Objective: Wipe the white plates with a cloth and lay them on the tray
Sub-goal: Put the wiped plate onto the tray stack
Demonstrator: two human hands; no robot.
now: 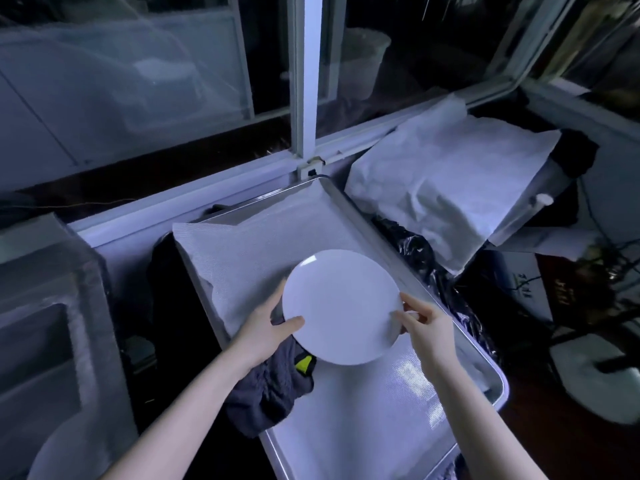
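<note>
Plate (pixel 341 306), white and round, is held over the middle of the tray (pixel 346 204), clear of its liner (pixel 263 244) and seemingly tilted a little toward the camera; it is not yet laid down. Head view: the left hand (pixel 266 327) is clamped on the near-left rim, thumb on the face and fingers hidden beneath. The cloth (pixel 270 386), dark grey with a yellow-green tag, hangs from under that hand over the tray's left edge, probably kept there so the underside can be wiped without regripping; whether it is pressed to the plate cannot be told. The right hand (pixel 426 323) is pinched on the right rim by the fingertips, likely so the face stays unsmudged and the plate can be turned or lowered. The tray is judged to be lined to cushion the plates. A white-covered bundle (pixel 443 188) lies just beside the tray's far right.
</note>
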